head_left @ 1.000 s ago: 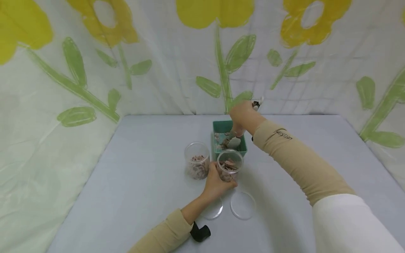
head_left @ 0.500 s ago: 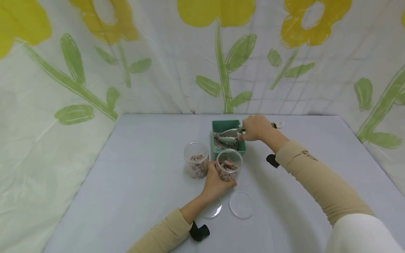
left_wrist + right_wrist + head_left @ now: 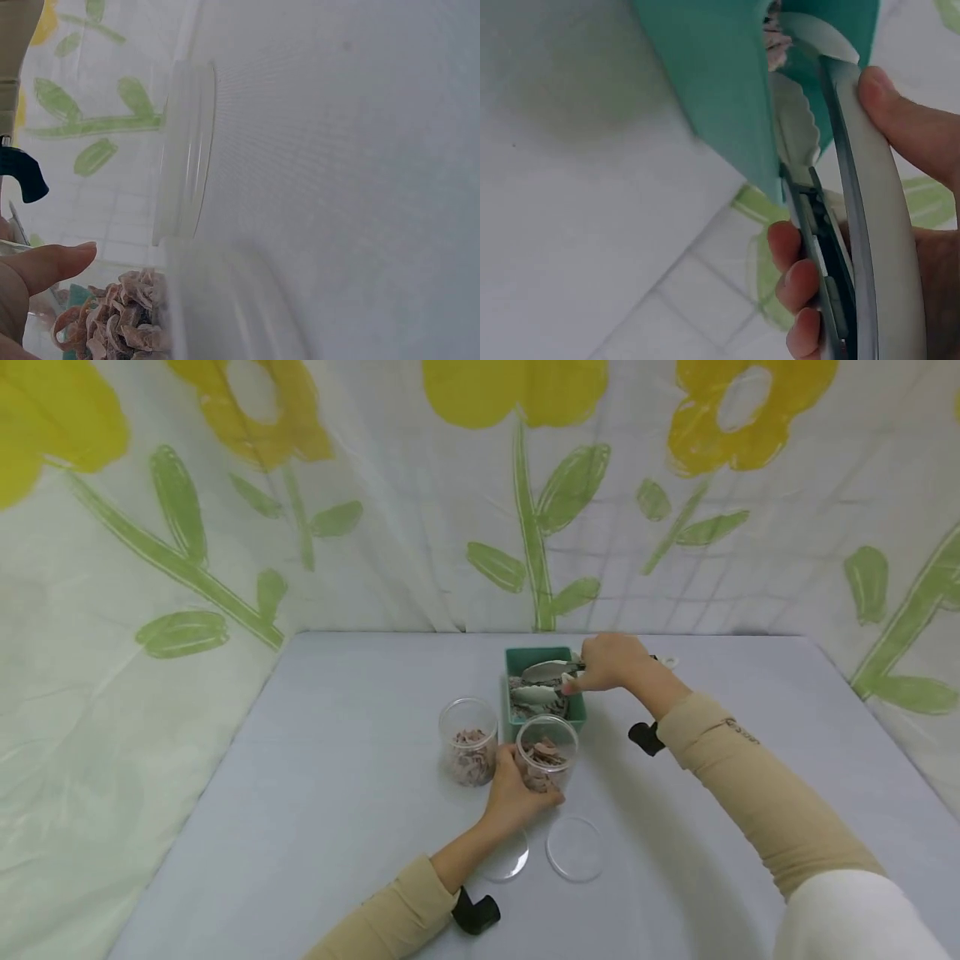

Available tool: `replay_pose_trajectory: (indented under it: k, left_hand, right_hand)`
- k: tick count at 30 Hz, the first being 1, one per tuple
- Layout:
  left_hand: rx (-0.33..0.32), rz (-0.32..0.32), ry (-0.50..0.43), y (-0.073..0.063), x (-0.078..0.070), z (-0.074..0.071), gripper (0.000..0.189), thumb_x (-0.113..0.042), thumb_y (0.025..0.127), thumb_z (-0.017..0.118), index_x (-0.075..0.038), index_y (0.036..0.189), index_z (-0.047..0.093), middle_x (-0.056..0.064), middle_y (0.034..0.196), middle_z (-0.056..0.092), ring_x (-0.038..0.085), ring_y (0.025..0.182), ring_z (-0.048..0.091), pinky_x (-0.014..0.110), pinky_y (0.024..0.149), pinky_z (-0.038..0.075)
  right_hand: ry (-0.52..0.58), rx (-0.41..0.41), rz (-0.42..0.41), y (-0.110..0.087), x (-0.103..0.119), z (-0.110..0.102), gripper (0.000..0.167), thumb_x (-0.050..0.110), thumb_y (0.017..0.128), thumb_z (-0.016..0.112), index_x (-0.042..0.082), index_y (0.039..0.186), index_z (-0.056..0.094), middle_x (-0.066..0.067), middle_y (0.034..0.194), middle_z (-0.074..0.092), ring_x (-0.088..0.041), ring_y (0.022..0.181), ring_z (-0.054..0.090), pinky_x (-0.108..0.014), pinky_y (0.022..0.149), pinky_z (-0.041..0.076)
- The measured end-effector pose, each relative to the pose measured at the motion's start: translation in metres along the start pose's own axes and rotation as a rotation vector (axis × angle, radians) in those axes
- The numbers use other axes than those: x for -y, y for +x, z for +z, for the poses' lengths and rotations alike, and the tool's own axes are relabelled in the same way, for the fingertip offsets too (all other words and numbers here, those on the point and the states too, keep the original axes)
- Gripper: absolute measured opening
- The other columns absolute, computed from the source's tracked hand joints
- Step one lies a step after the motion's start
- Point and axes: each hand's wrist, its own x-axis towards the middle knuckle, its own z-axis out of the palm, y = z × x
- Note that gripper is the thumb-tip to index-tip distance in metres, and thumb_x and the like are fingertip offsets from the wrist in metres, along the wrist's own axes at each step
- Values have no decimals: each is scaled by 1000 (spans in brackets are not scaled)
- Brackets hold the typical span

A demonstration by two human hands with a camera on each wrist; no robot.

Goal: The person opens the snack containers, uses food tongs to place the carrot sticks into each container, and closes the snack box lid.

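Observation:
My left hand [image 3: 517, 795] grips a clear round jar [image 3: 551, 778] that stands uncapped and partly filled with brownish-pink dried strips [image 3: 124, 322]. Just behind it is a green rectangular box [image 3: 534, 655] holding more of these strips. In my right hand [image 3: 611, 662] is a pair of tongs [image 3: 885, 202] with pale scalloped heads, thumb on one handle and curled fingers round the other. The heads are apart and reach down into the box from its right side, over the strips. A second clear jar [image 3: 469, 764], also partly filled, stands left of the held one.
Two clear round lids lie in front of the jars: the right lid [image 3: 575, 850] fully visible, the left lid [image 3: 512, 860] partly covered by my left wrist. A white cloth curtain [image 3: 405, 527] painted with flowers hangs behind the table [image 3: 337, 760].
From above the box, my right hand has come down to its right side, and the tongs have gone from steep to nearly level. The left hand keeps its grip on the jar.

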Motion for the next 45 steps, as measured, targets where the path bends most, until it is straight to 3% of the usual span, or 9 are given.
replay_pose_trajectory:
  k: [7, 16, 22, 26, 30, 35, 39, 41, 45]
  left_hand:
    - [8, 26, 16, 1, -2, 1, 74, -3, 68, 83, 4, 123, 33, 22, 125, 46, 37, 125, 45, 51, 106, 35]
    - [5, 23, 36, 4, -1, 2, 72, -5, 68, 83, 3, 121, 35, 19, 121, 49, 34, 119, 49, 49, 99, 40]
    - [15, 15, 24, 5, 0, 4, 72, -4, 68, 84, 3, 121, 35, 20, 123, 49, 36, 121, 48, 50, 102, 38]
    - [18, 6, 11, 5, 1, 4, 73, -4, 69, 83, 3, 123, 34, 23, 126, 48, 38, 124, 47, 51, 104, 38]
    - [20, -9, 1, 6, 3, 4, 75, -4, 69, 83, 2, 126, 34, 24, 129, 48, 38, 125, 46, 51, 105, 38]
    - [26, -14, -6, 8, 3, 4, 76, -5, 70, 83, 2, 127, 34, 24, 131, 47, 39, 127, 44, 51, 106, 36]
    - [39, -12, -18, 10, 2, 2, 76, -5, 71, 83, 2, 128, 33, 24, 132, 46, 38, 128, 44, 51, 107, 35]
    - [40, -12, -24, 11, 2, 2, 76, -5, 71, 83, 2, 127, 33, 24, 132, 47, 38, 127, 44, 51, 106, 36]
    - [41, -16, -29, 12, 3, 1, 75, -4, 71, 83, 1, 126, 33, 24, 130, 47, 38, 126, 45, 51, 106, 35]
  right_hand:
    - [6, -46, -64, -5, -2, 9, 55, 51, 83, 70, 16, 58, 36, 4, 56, 27, -12, 52, 29, -28, 47, 27]
    - [45, -50, -76, -4, -4, 15, 51, 48, 87, 68, 15, 60, 39, 4, 55, 27, -12, 50, 27, -27, 47, 25]
    - [228, -107, -91, -16, -26, 19, 58, 48, 88, 67, 19, 54, 29, 6, 52, 19, -9, 50, 17, -25, 49, 19]
    - [389, -147, -99, -35, -43, 18, 52, 45, 89, 67, 19, 52, 42, 8, 48, 23, -8, 48, 19, -25, 49, 22]
    - [509, -161, -98, -62, -53, 14, 35, 40, 90, 69, 8, 75, 72, 8, 48, 31, -8, 48, 24, -26, 49, 26]
    - [630, -189, -113, -99, -58, 13, 35, 27, 89, 72, 0, 111, 73, -1, 60, 58, -7, 49, 27, -26, 50, 29]
    - [660, -220, -178, -121, -56, 18, 36, 19, 85, 76, -4, 112, 70, -17, 94, 72, -5, 51, 30, -25, 48, 30]
    - [639, -236, -213, -128, -53, 22, 37, 19, 83, 77, -5, 111, 71, -14, 94, 73, -4, 50, 31, -24, 46, 31]
    - [586, -248, -221, -136, -45, 27, 44, 24, 82, 79, -7, 112, 69, 7, 69, 68, -2, 50, 35, -22, 46, 31]
